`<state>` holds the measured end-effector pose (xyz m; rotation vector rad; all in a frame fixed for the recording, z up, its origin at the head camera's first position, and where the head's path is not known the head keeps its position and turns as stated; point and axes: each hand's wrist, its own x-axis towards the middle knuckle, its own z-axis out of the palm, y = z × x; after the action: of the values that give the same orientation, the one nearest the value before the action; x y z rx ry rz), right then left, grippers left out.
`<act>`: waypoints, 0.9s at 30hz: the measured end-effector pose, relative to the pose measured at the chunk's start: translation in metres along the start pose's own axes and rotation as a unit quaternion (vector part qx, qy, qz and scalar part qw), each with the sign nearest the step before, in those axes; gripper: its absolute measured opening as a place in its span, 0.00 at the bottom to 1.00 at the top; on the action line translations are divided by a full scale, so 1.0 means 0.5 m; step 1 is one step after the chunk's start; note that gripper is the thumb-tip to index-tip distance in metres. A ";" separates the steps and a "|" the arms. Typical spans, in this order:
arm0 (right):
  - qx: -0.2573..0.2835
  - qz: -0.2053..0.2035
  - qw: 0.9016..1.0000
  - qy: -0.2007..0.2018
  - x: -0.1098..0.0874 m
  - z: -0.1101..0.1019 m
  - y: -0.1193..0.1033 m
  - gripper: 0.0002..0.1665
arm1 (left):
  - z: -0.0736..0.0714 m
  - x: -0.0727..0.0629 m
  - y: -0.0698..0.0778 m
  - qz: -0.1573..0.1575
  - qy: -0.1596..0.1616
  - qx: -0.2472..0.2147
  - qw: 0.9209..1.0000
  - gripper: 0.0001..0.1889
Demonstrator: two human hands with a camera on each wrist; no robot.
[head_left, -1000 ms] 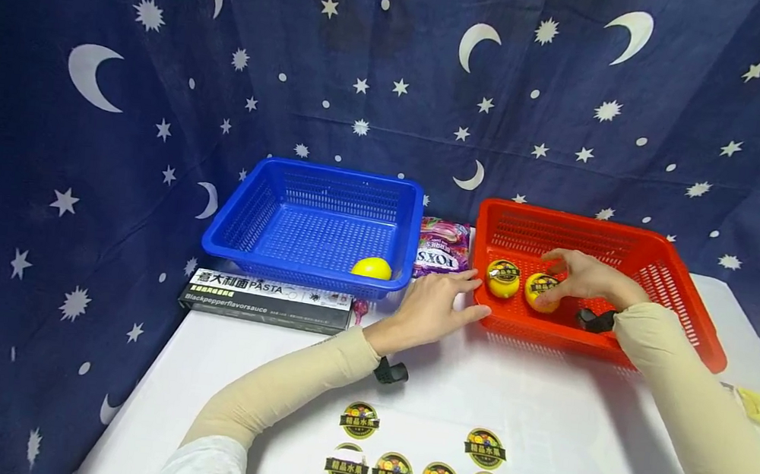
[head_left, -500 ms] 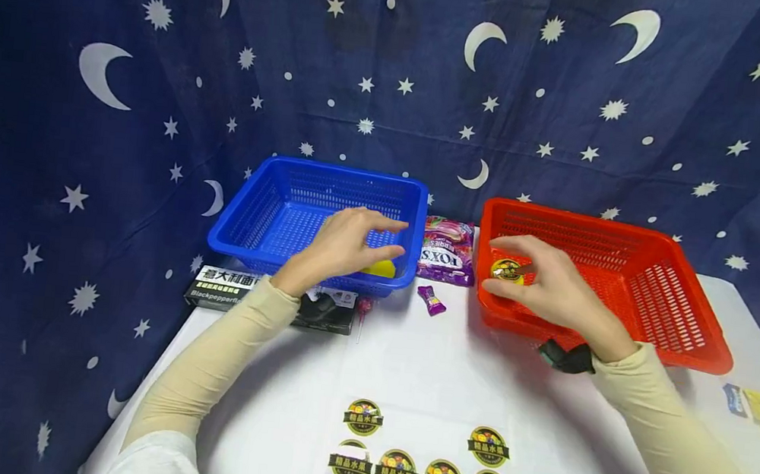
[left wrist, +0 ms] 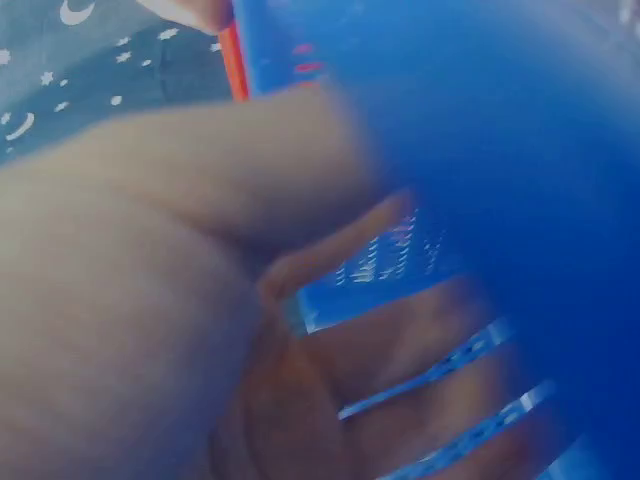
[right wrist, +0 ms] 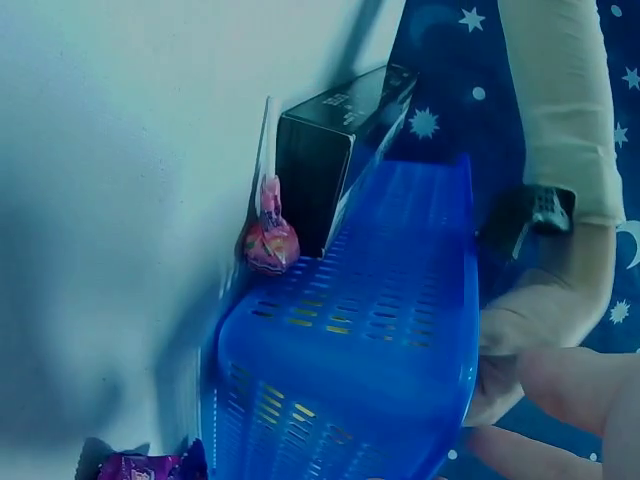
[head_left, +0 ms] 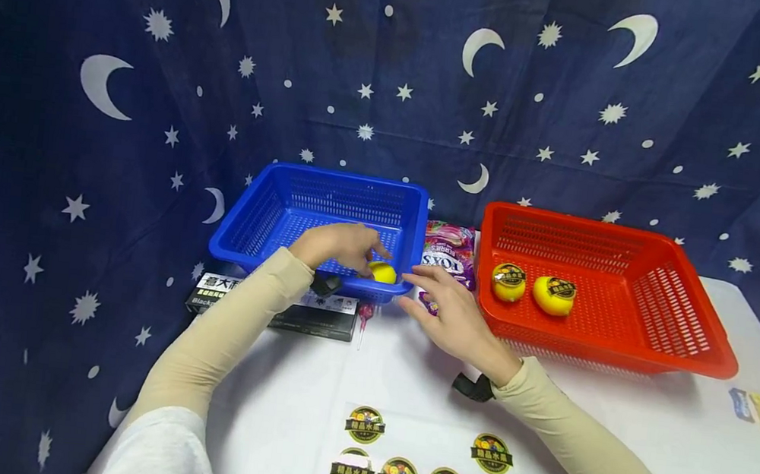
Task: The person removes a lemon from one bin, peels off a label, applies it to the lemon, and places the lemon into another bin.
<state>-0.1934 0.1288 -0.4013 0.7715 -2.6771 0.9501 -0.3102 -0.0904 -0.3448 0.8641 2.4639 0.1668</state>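
A yellow lemon (head_left: 385, 272) lies in the near right corner of the blue basket (head_left: 415, 229). My left hand (head_left: 341, 245) reaches down into that basket, fingertips right at the lemon's left side. In the left wrist view the thumb and spread fingers of this hand (left wrist: 400, 360) show blurred against blue plastic, and the lemon is hidden. At the basket's right corner my right hand (head_left: 451, 312) has its fingers spread by the rim, with nothing held. Two lemons, the left one (head_left: 508, 287) and the right one (head_left: 550, 301), each with a round label, sit in the red basket (head_left: 625, 329).
Under the blue basket's front edge lies a black pasta box (head_left: 313, 321), with a lollipop (right wrist: 270, 240) beside it. A purple candy bag (head_left: 450, 253) stands between the baskets, a small wrapped candy (right wrist: 150, 467) before it. A label sheet (head_left: 424, 447) lies in front; small packets (head_left: 758, 411) lie right.
My left hand has moved from the red basket's left rim into the blue basket. My right hand has left the lemon in the red basket and come left to the blue basket's corner.
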 end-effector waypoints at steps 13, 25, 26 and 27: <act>-0.003 0.004 1.000 -0.009 -0.007 0.003 0.001 0.27 | -0.026 0.041 0.005 -0.015 -0.056 -0.007 0.998 0.32; 0.006 0.010 1.000 -0.007 -0.007 0.002 0.001 0.27 | -0.024 0.079 0.010 -0.060 -0.090 -0.008 0.994 0.31; 0.009 0.010 1.000 -0.007 -0.007 0.002 0.002 0.27 | -0.022 0.082 0.009 -0.063 -0.097 -0.013 0.993 0.31; 0.012 0.010 1.000 -0.007 -0.006 0.002 0.002 0.27 | -0.021 0.084 0.009 -0.062 -0.103 -0.017 0.993 0.31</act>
<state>-0.1915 0.1302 -0.4038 0.7616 -2.6949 0.9854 -0.3408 -0.0605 -0.3527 0.6758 2.3048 0.0717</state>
